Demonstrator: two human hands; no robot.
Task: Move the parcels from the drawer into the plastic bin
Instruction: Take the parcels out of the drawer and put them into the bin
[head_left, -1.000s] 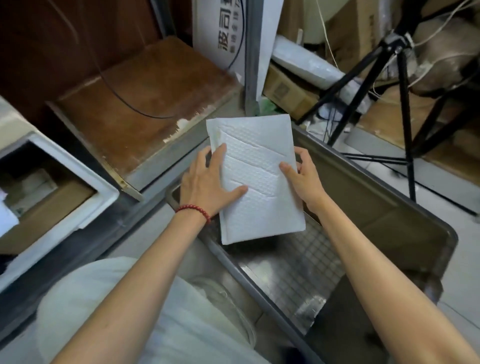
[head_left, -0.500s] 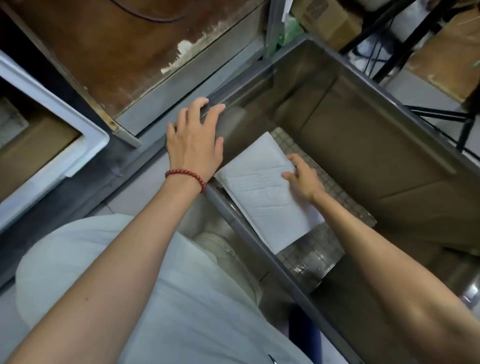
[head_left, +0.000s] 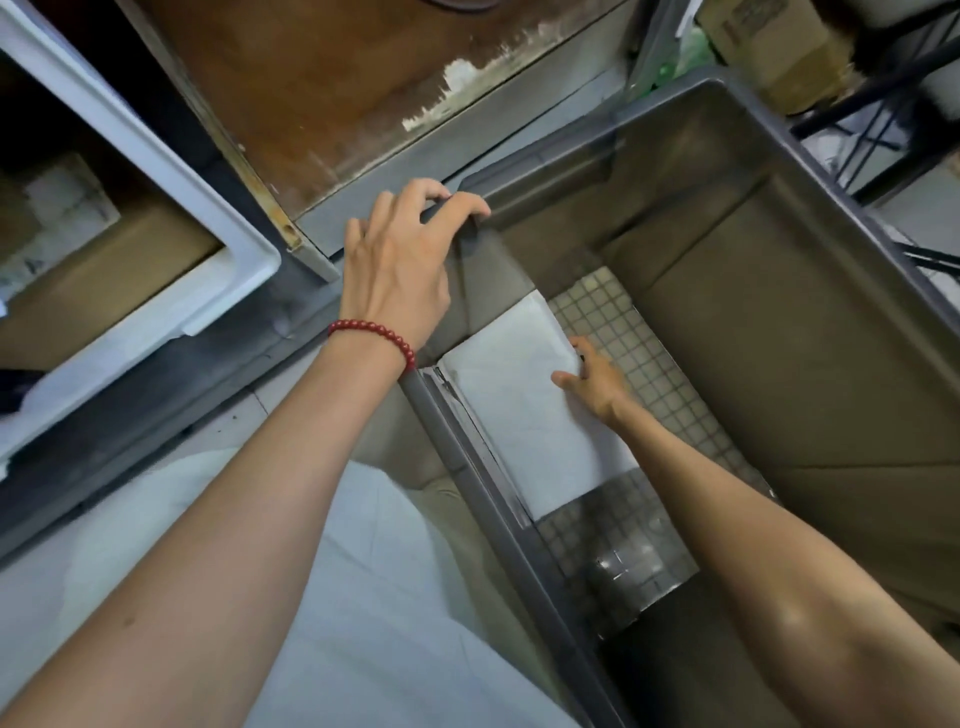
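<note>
A white padded parcel (head_left: 524, 410) lies flat on the gridded floor of the grey plastic bin (head_left: 810, 332), against its near wall. My right hand (head_left: 592, 382) rests on the parcel's right edge, fingers laid over it. My left hand (head_left: 400, 265), with a red bead bracelet at the wrist, grips the bin's near corner rim with curled fingers. The white drawer (head_left: 171, 171) stands open at the left, with a brown box and pale items inside.
A worn brown board (head_left: 332, 88) lies beyond the bin's corner. Cardboard boxes (head_left: 774, 47) and black tripod legs (head_left: 883, 98) crowd the top right. My light clothing (head_left: 363, 597) fills the bottom of the view.
The parcel went from held above the bin in both hands down onto the bin floor. My left hand let go of it and took hold of the bin's rim.
</note>
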